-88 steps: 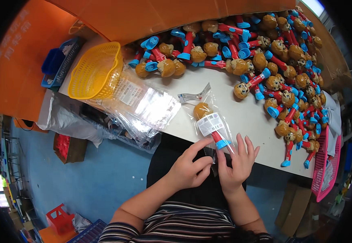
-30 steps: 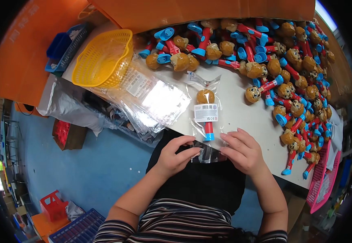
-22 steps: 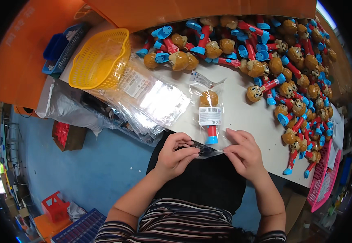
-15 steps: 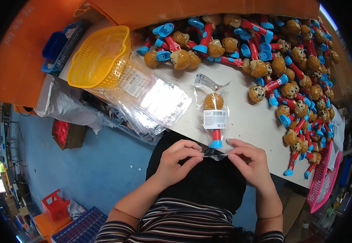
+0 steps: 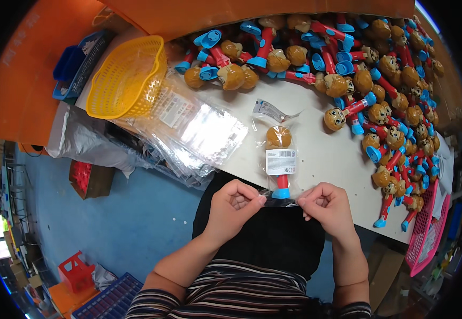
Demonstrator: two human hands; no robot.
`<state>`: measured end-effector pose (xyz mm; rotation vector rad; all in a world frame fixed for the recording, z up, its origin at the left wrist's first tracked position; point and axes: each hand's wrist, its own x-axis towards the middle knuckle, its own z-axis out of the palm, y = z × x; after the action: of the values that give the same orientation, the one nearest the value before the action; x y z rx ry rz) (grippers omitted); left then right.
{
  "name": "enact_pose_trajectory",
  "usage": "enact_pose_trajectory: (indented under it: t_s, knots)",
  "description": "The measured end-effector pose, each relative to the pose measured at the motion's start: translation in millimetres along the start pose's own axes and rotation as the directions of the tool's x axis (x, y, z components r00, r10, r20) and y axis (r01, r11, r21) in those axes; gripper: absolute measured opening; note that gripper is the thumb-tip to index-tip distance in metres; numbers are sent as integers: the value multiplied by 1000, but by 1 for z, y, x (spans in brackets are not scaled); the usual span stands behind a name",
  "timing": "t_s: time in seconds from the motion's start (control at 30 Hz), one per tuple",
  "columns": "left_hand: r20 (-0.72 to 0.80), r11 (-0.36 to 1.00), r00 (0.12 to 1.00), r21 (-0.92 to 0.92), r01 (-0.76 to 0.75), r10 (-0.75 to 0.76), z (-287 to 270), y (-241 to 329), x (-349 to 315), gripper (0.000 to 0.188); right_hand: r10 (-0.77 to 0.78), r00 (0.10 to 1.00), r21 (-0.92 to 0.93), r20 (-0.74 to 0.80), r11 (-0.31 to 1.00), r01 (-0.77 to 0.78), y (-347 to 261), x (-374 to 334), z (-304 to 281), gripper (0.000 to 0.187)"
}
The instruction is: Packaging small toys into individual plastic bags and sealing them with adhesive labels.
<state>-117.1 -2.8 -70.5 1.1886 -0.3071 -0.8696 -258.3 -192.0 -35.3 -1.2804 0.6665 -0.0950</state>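
Observation:
A clear plastic bag (image 5: pixel 290 181) lies at the front edge of the white table with a toy figure (image 5: pixel 279 136) inside. The figure has a brown round head, a red body and a light blue base, and a white printed label covers its middle. My left hand (image 5: pixel 234 206) pinches the near left corner of the bag between thumb and forefinger. On the other side, my right hand (image 5: pixel 326 206) pinches the near right corner in the same way. The bag's near edge is stretched between both hands, with the blue base just beyond it.
Many loose toy figures (image 5: pixel 390 111) are heaped along the back and right. Flat clear bags (image 5: pixel 204 127) are stacked at left, beside a yellow basket (image 5: pixel 100 95) and a blue bin (image 5: pixel 77 69). A pink basket (image 5: pixel 419 244) stands off the table's right end.
My fingers have curled in more, and the bag's near edge now lies flatter between them. The bagged figure has barely moved.

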Motion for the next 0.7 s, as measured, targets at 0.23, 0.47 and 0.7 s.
enact_pose_trajectory:
  t_s: [0.23,0.47,0.7]
  knots:
    - [-8,981,986,-96,166,-168,-3,12,5,17,110,994,40,0,993,-110,-12,0,4,33]
    - [32,985,985,-25,170,-169,-3,6,8,20,110,994,-54,0,992,-110,-9,2,8,33]
    - [-30,988,992,-94,122,-125,-2,0,5,20,64,997,-33,33,997,-63,-9,3,3,29]
